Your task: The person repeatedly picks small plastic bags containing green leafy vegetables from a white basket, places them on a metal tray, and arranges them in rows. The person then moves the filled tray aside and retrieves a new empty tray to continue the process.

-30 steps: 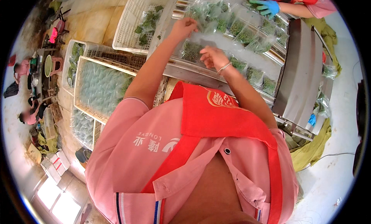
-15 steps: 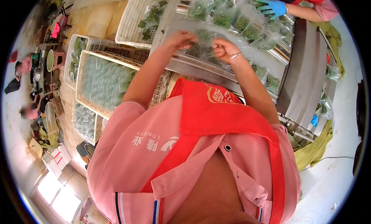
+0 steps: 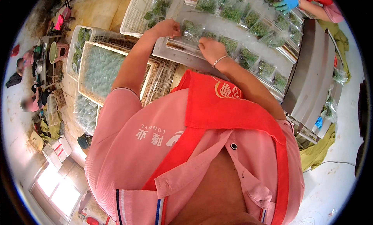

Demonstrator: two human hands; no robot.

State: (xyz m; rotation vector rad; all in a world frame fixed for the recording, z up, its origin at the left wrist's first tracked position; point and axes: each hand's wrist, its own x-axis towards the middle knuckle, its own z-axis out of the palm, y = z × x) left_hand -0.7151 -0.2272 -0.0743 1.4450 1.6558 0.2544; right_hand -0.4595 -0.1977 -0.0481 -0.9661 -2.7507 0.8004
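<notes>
Clear plastic bag of small green berries (image 3: 191,27), lying on the near-left part of the metal table (image 3: 213,26), between two bare hands. Its film is thin, glossy and creased; the contents form a soft pillow of pebbled texture. The filled part points toward the table's far side, the clearer film toward its near edge; the long axis appears to run across the table.

Left hand (image 3: 169,29): above the table's left end, at the bag's side, fingers bent inward; whether they are clamped on the film cannot be told. Right hand (image 3: 211,50): above the table's near edge, fingers curled, tips partly hidden; whether they grip film cannot be told. A slim, rounded bracelet (image 3: 220,61) rings the wrist.

Along the table's near side, a smooth, straight metal bar (image 3: 184,46) and a slanting row of similar bags (image 3: 248,55); toward its far side, more bags (image 3: 231,13), overlapping. At the table's far right, a co-worker's blue-gloved hand (image 3: 286,1). At its right end, a curved metal casing (image 3: 311,66). Beyond its left end, a white lattice-walled plastic crate (image 3: 130,17).
</notes>
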